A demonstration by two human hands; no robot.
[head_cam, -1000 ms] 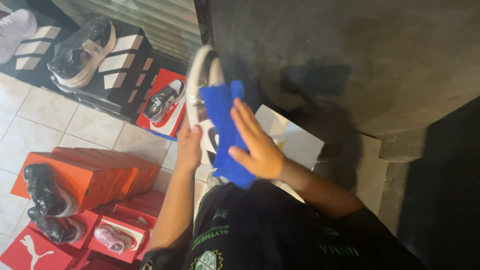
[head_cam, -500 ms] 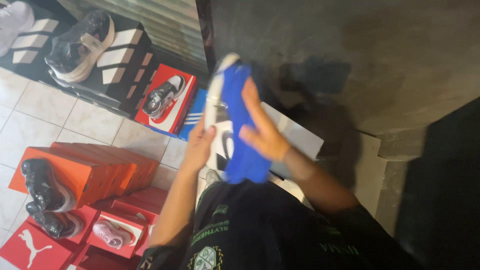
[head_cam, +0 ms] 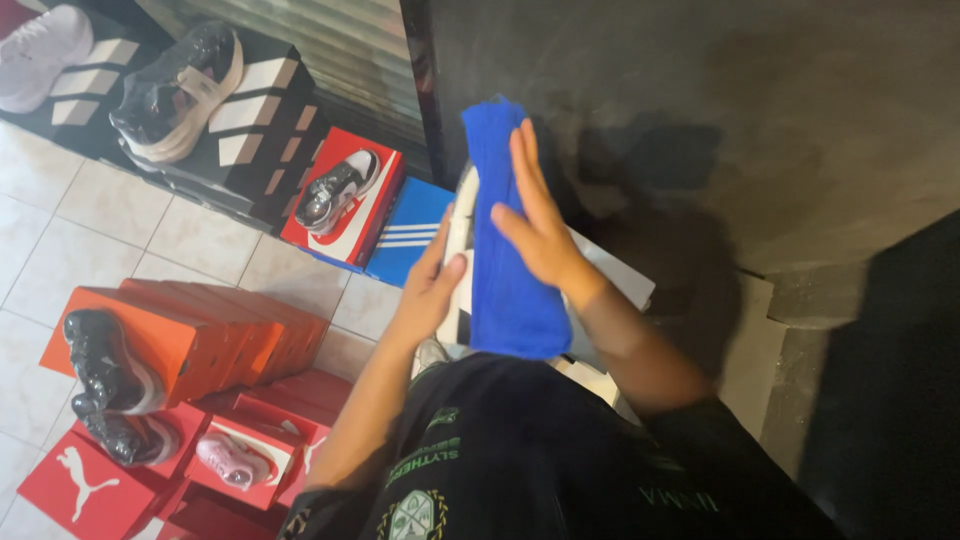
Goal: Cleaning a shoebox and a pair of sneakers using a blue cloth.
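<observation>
My left hand (head_cam: 432, 285) grips a white sneaker (head_cam: 460, 240) from its left side and holds it up in front of my chest. A bright blue cloth (head_cam: 505, 290) is draped over the shoe and hides most of it. My right hand (head_cam: 535, 225) lies flat on the cloth with fingers stretched out, pressing it against the shoe. Both forearms reach up from my dark shirt at the bottom of the view.
An open white shoe box (head_cam: 615, 280) lies under the hands. Red, blue and orange shoe boxes (head_cam: 345, 215) with display sneakers cover the tiled floor on the left. Black striped boxes (head_cam: 250, 130) with a dark sneaker stand at the back. A dark wall (head_cam: 750, 100) fills the right.
The cloth has slid further up along the shoe, my right hand moving up with it and flattening out. The view has shifted slightly.
</observation>
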